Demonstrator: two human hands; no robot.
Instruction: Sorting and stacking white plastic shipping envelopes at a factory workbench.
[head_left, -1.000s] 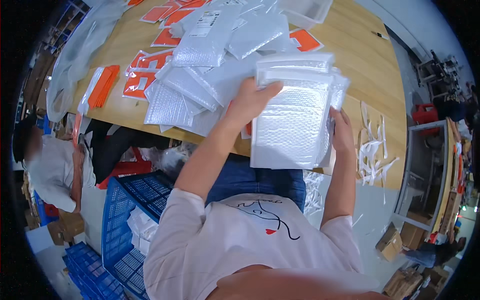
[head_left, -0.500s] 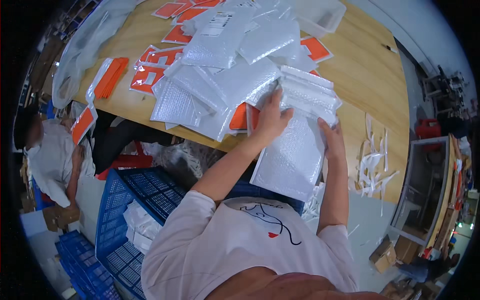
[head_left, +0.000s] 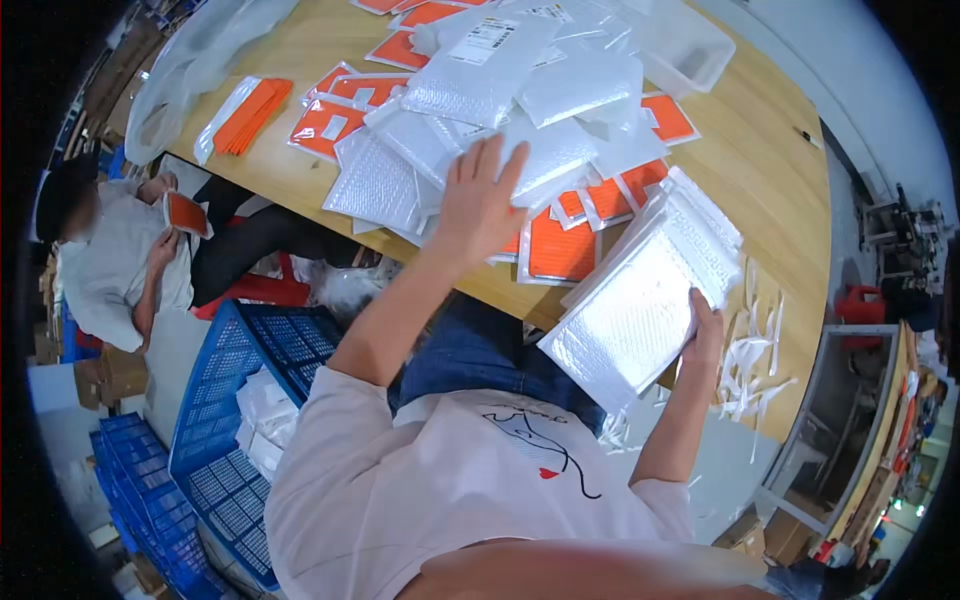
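Note:
A stack of white bubble mailers (head_left: 640, 300) hangs tilted over the table's front edge, its far end above the tabletop. My right hand (head_left: 704, 328) grips the stack by its right side, thumb on top; the fingers underneath are partly hidden. My left hand (head_left: 478, 205) is open, its fingers spread over the near side of a heap of bubble mailers (head_left: 470, 75); whether it touches them I cannot tell. Between the hands, flat packets with orange contents (head_left: 562, 246) lie on the table, some partly under the heap.
A translucent plastic bin (head_left: 690, 50) stands behind the heap. White peeled strips (head_left: 750, 350) lie at the table's right. Folded orange pieces (head_left: 250, 115) are at the left. A blue crate (head_left: 215, 400) holding white packages is by my left side. A seated co-worker (head_left: 115, 250) holds an orange packet.
My left hand has let go of the mailers and moved left to the heap. The stack in my right hand has shifted right, uncovering orange packets. The co-worker's orange packet has moved.

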